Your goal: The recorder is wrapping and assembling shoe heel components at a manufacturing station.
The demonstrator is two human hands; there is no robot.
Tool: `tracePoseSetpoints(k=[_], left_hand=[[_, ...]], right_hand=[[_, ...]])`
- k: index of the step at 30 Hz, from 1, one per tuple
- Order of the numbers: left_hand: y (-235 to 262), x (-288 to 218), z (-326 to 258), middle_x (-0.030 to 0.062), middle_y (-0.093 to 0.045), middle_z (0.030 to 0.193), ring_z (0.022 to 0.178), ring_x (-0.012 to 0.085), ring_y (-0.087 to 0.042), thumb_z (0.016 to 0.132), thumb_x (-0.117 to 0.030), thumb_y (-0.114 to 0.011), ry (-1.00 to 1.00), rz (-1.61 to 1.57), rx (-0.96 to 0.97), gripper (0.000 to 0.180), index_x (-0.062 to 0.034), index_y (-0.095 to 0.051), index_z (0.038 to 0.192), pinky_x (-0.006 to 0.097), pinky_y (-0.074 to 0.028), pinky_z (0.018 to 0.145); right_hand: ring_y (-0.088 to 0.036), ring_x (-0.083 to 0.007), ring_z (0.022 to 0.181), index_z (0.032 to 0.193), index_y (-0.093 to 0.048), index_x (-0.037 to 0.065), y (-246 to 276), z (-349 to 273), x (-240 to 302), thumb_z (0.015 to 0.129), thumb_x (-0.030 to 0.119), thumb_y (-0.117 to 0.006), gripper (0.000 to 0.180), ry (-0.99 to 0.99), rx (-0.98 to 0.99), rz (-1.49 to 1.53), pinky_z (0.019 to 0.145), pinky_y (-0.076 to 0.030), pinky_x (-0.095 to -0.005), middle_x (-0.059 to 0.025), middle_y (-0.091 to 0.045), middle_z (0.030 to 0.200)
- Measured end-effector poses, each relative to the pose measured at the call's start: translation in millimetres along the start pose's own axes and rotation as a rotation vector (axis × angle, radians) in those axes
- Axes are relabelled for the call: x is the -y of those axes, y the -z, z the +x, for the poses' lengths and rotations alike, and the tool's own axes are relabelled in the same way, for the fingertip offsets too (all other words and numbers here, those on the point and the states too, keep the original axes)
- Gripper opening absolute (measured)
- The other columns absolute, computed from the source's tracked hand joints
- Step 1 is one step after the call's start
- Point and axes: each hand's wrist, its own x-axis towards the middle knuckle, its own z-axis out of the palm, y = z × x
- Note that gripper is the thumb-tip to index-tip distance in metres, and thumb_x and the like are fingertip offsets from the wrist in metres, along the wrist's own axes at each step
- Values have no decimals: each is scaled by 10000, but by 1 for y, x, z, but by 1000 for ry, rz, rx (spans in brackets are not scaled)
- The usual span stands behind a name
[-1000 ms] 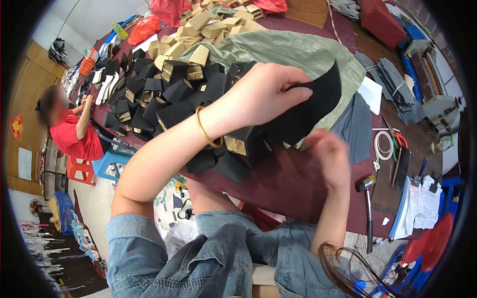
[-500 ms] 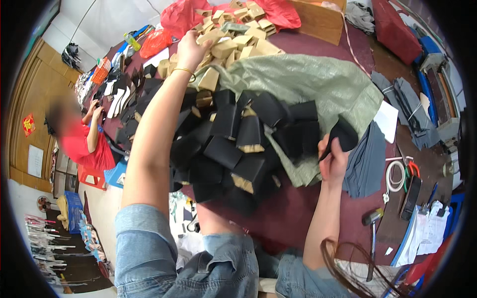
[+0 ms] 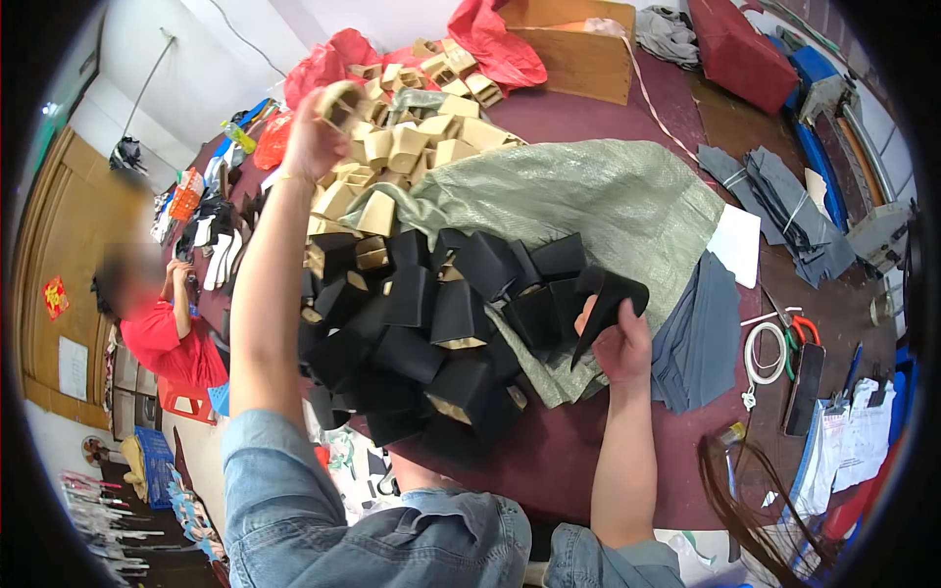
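Observation:
My left hand (image 3: 316,145) is raised over the far pile, its fingers closed round a hollow tan heel block (image 3: 339,106). Beneath and beside it lies a heap of similar bare tan blocks (image 3: 407,149). In my right hand (image 3: 625,345) is a curved black cover piece (image 3: 619,294), pinched between thumb and fingers, with its pointed end hanging down. Left of that hand, a large pile of black-covered heel blocks (image 3: 410,294) spreads over the table, some showing tan ends. A pale green woven sack (image 3: 588,196) lies between the two heaps.
Grey cloth pieces (image 3: 701,338) lie right of my right hand. Farther right are a white cord coil (image 3: 765,353), orange-handled scissors (image 3: 806,328), a phone (image 3: 804,387) and papers (image 3: 853,436). A person in red (image 3: 176,338) works at the left. A wooden box (image 3: 569,49) stands behind.
My left hand has drawn back leftward from the tan heap and now lifts a tan heel block. The right hand has moved slightly left and lower with the black cover piece, as the view shifted.

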Motion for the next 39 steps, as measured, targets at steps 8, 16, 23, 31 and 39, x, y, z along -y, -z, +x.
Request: tracePoseSetpoints(k=[8,16,23,31,39], left_hand=[[-150,80,-244,96,-628,802,720,202,-585,904,-433,-563,-89,641,347,482,47,-594,947,364,-476,689],[-171,160,-333,204,-485,1083,964,302,-515,715,-320,-807,-232,659,371,798,54,-360,1260,387,-461,853],[-150,181,-374,111,-153,1483,1267,239,-355,644,-41,-835,71,-117,340,1180,-121,-18,1492,414,-382,1040],[-170,168,-388,80,-501,1124,1102,201,-501,863,-111,-624,53,390,253,420,4,-445,1225,284,-421,905],[-151,181,-392,88,-494,1150,989,165,-552,921,-87,-541,170,-73,443,546,-52,-313,1416,325,-492,878]], right_hand=[[-526,-257,1142,1240,-497,-70,-91,-25,-4,907,670,-249,848,-12,165,-109,969,-408,-400,-158,-566,1224],[-648,-195,683,829,-586,-95,-127,-104,7,944,622,-233,807,57,-332,-582,627,-529,-289,-166,-668,791],[-593,-126,711,856,-648,-41,-135,-132,8,970,582,-191,781,186,-386,-713,671,-474,-244,-74,-632,760],[-556,-148,845,918,-580,-6,-132,-140,-14,989,544,-201,672,350,-325,-927,777,-431,-286,-83,-606,948],[-592,-182,792,1082,-485,-7,-128,-140,0,944,626,-209,704,170,-330,-636,723,-477,-293,-131,-615,881]])
